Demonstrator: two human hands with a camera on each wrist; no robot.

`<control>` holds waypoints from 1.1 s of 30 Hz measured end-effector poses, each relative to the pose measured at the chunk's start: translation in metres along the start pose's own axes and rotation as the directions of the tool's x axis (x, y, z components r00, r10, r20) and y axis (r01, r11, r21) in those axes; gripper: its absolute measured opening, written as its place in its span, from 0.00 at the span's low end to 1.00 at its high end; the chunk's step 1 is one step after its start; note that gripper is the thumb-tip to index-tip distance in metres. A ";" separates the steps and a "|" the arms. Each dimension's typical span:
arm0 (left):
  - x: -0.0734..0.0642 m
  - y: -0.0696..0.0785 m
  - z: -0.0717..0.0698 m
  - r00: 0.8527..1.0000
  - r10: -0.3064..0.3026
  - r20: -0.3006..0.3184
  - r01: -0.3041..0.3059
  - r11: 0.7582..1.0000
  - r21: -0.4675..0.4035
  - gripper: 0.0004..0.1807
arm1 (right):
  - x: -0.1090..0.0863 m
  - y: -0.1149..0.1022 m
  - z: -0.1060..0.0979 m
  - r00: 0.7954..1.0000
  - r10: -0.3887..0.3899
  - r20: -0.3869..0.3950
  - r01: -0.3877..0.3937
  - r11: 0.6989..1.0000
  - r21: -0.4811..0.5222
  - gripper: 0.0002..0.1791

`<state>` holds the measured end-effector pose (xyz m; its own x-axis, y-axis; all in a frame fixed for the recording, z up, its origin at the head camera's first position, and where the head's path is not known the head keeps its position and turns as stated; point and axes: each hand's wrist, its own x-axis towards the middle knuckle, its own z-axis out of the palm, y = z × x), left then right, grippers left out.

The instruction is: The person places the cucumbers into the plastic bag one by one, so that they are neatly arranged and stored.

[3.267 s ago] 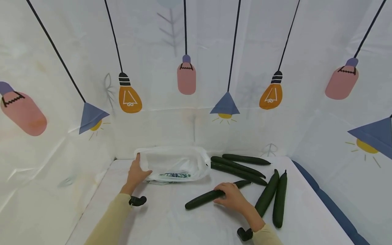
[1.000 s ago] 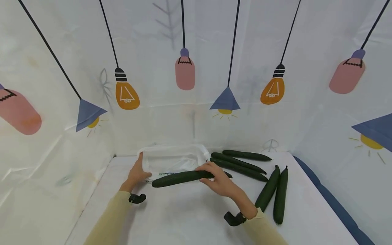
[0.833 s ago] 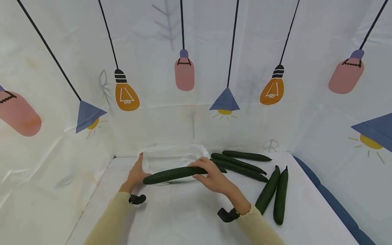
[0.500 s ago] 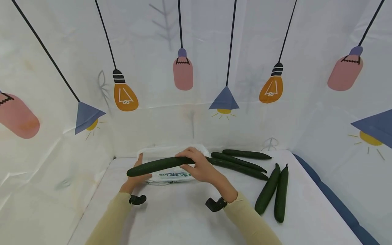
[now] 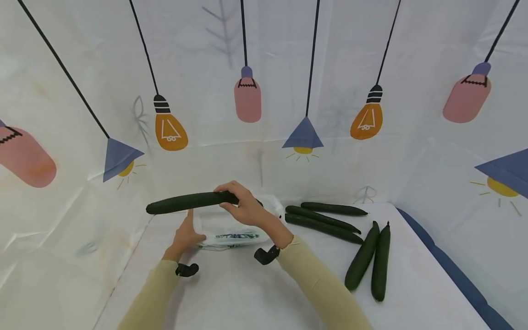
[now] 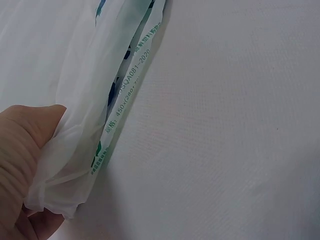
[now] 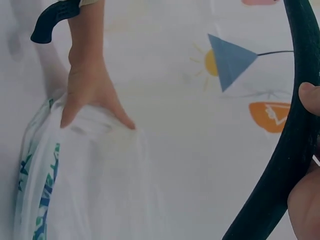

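Observation:
My right hand (image 5: 245, 206) grips a long dark green cucumber (image 5: 185, 202) near its right part and holds it up, nearly level, in front of the back sheet. The cucumber's left end reaches out above my left hand (image 5: 185, 236). That hand holds the left side of a white plastic bag (image 5: 237, 229) with green print, thumb and fingers spread along its mouth. In the left wrist view the thumb (image 6: 37, 122) lies against the bag's plastic, and fingertips show below its edge. The right wrist view shows the cucumber (image 7: 295, 115) with my right thumb against it.
Several more cucumbers lie on the white table (image 5: 305, 279): a group at the back right, including one cucumber (image 5: 332, 209), and a pair nearer, including another cucumber (image 5: 380, 263). A white sheet (image 5: 264, 169) printed with lamps rises behind and at both sides.
My right hand has picked the cucumber up off the table and carried it left and upward, past the front of the bag to above my left hand. The left hand stays at the bag.

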<state>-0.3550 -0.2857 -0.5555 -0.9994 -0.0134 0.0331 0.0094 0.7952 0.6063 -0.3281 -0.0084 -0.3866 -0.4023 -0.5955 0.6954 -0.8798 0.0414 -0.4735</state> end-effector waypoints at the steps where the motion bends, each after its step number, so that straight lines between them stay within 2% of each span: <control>1: 0.001 0.001 0.000 1.000 -0.003 0.002 0.003 1.000 0.002 0.69 | 0.002 0.002 0.002 1.000 0.013 -0.002 -0.013 1.000 -0.002 0.20; 10: 0.005 0.008 0.001 1.000 -0.021 0.021 0.020 1.000 0.014 0.72 | 0.004 0.028 0.018 0.989 0.148 0.005 -0.148 0.989 0.004 0.18; 16: 0.001 0.008 0.001 1.000 -0.024 0.011 0.024 1.000 0.011 0.73 | -0.001 0.048 0.037 0.982 0.187 0.014 -0.187 0.980 0.060 0.17; 21: -0.006 0.004 0.004 1.000 0.008 0.007 -0.009 0.999 0.050 0.70 | -0.008 0.060 0.048 0.973 0.222 0.059 -0.224 0.974 0.026 0.17; 27: -0.007 0.002 0.006 0.996 0.071 -0.050 -0.069 0.997 0.032 0.70 | -0.013 0.082 0.051 0.961 0.271 0.048 -0.269 0.962 -0.053 0.17; 29: -0.008 0.002 0.006 0.997 0.048 -0.065 -0.047 0.999 0.014 0.71 | -0.015 0.090 0.052 0.957 0.285 0.046 -0.281 0.957 -0.070 0.16; 33: -0.009 0.006 0.004 0.998 -0.023 -0.053 0.023 1.000 -0.002 0.70 | -0.017 0.102 0.050 0.944 0.325 0.057 -0.316 0.940 -0.127 0.16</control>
<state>-0.3463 -0.2790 -0.5553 -0.9961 -0.0636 0.0608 -0.0135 0.7933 0.6087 -0.3983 -0.0344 -0.4734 -0.6512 -0.5945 0.4717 -0.7323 0.3293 -0.5960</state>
